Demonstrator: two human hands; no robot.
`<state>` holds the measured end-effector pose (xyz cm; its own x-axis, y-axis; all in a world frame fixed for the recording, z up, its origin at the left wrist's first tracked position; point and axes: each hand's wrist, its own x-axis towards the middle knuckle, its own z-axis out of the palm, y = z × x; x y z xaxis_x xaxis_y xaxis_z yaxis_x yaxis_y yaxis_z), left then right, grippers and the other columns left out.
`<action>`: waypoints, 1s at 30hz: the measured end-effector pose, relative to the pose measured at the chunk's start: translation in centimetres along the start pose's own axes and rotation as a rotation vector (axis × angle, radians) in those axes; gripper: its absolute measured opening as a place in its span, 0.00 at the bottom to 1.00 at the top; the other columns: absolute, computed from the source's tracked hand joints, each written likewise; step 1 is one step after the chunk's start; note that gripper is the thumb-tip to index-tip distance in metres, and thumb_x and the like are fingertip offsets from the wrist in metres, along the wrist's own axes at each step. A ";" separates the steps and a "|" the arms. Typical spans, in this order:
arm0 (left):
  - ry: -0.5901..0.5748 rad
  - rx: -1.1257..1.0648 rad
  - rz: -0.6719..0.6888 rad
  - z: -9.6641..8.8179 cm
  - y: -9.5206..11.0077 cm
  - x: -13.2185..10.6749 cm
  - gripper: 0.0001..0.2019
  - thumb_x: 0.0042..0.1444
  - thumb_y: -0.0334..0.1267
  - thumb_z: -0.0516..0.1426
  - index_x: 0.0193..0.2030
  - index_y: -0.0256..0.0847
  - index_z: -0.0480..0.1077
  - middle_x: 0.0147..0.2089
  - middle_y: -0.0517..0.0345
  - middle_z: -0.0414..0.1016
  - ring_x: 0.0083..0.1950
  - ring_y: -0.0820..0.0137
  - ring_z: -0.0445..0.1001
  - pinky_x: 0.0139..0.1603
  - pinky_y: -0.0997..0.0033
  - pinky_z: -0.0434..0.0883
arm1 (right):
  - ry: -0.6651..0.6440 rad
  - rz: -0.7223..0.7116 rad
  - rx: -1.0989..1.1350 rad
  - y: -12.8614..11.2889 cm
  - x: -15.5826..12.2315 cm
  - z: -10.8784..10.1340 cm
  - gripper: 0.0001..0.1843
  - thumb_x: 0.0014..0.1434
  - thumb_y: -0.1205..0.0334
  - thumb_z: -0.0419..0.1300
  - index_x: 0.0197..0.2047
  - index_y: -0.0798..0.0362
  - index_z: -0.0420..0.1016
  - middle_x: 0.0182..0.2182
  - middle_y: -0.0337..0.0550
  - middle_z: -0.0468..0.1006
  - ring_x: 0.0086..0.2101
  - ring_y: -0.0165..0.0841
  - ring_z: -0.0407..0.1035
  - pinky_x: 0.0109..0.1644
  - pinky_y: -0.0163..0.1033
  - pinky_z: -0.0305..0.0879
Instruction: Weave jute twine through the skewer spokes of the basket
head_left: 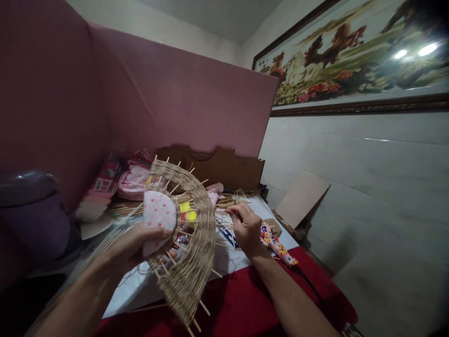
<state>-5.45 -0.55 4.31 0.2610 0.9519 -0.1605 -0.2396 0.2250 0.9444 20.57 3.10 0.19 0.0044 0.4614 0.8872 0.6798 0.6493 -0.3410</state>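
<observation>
1. Left hand (140, 243): closed on the spotted fabric half-round (159, 215), thumb across its face, fingers behind.
2. Fan-shaped woven piece (205, 210): held up above the desk (289, 238), curving around the half-round; thin sticks (216, 273) span the gap and jut past the outer edge.
3. Right hand (247, 229): near the weave's outer edge, apart from it; fingers curled, thumb and forefinger drawn together. Cannot tell whether a strand is pinched there.
4. Flowered fabric piece (280, 245): on the desk, beside the right wrist.
5. Red cloth (242, 299): along the near edge.
6. Brown cardboard (224, 168): upright behind.
</observation>
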 end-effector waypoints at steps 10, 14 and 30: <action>0.012 -0.127 -0.183 0.1 0.7 -0.4 0.05 0.45 0.24 0.57 0.25 0.27 0.75 0.23 0.40 0.77 0.16 0.65 0.71 0.13 0.73 0.68 | -0.015 0.155 0.204 0.1 0.5 -0.1 0.05 0.56 0.63 0.60 0.29 0.52 0.74 0.26 0.40 0.75 0.29 0.32 0.68 0.34 0.36 0.63; 0.094 -0.268 -0.183 0.6 1.2 -0.6 0.09 0.42 0.20 0.56 0.29 0.30 0.75 0.22 0.41 0.77 0.15 0.62 0.72 0.10 0.72 0.68 | -0.010 0.311 0.375 0.0 0.5 0.4 0.07 0.53 0.60 0.62 0.27 0.54 0.75 0.22 0.39 0.74 0.25 0.30 0.67 0.29 0.34 0.62; -0.060 -0.053 -0.145 -0.3 0.3 -0.5 0.04 0.41 0.23 0.59 0.25 0.30 0.75 0.23 0.37 0.76 0.18 0.59 0.74 0.17 0.68 0.72 | -0.036 0.254 0.202 1.6 0.8 0.0 0.08 0.56 0.60 0.58 0.29 0.53 0.74 0.25 0.40 0.75 0.28 0.32 0.67 0.32 0.35 0.62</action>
<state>-5.95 -0.89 4.55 0.3512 0.8948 -0.2757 -0.2436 0.3717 0.8958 21.62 4.55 0.38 0.1265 0.6427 0.7556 0.5010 0.6160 -0.6079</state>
